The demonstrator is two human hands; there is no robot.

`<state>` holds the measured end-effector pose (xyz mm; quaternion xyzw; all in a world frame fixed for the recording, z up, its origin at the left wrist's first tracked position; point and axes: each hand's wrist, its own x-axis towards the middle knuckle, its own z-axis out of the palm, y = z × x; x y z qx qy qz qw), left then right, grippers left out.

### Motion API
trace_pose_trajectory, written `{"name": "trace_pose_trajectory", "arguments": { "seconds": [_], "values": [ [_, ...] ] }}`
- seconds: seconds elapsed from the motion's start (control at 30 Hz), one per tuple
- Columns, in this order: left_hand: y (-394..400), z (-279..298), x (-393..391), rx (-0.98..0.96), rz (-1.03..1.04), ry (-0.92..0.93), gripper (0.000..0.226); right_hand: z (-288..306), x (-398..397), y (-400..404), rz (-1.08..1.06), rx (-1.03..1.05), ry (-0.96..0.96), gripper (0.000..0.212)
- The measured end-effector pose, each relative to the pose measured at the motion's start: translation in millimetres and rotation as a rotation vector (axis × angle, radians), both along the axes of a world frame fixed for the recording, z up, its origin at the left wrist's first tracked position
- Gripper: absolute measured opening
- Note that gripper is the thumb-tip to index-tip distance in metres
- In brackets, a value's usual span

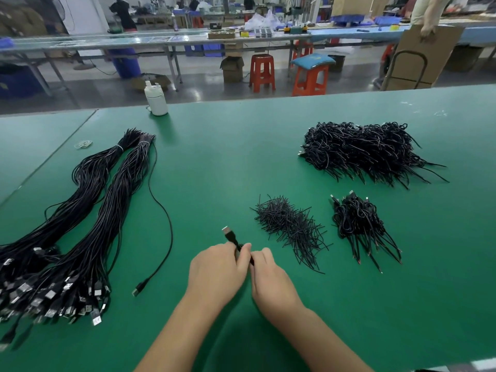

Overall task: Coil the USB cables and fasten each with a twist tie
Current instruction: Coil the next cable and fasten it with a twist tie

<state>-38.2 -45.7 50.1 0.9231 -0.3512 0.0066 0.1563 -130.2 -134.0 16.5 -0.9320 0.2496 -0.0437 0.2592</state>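
Both hands meet at the near middle of the green desk [241,157]: the left hand [217,272] curls round a black USB cable [236,244] whose metal plug [226,230] sticks up and away, while the right hand [268,280] pinches the same cable just beside it. To the left lie long bundles of uncoiled cables [88,210] and one loose cable [161,224]; to the right are a heap of black twist ties [291,226], a small pile of coiled cables [359,221] and a larger pile [367,150] farther off
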Motion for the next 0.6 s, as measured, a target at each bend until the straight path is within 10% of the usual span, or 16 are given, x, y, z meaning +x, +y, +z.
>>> {"name": "trace_pose_trajectory", "arguments": {
  "seconds": [0.23, 0.5, 0.6],
  "values": [
    [1.8, -12.4, 21.5, -0.212, -0.223, 0.450, 0.017, 0.0, -0.4, -2.2, 0.128, 0.003, 0.017, 0.030],
    [-18.6, -12.6, 29.1, -0.103, -0.295, 0.470, 0.013, -22.2, -5.2, -9.3, 0.095, 0.839, -0.210, 0.053],
    [-31.3, -5.0, 34.0, -0.151, -0.404, 0.791, 0.015, -31.5, -9.4, -14.8, 0.038, 0.858, -0.358, 0.045]
  ]
}}
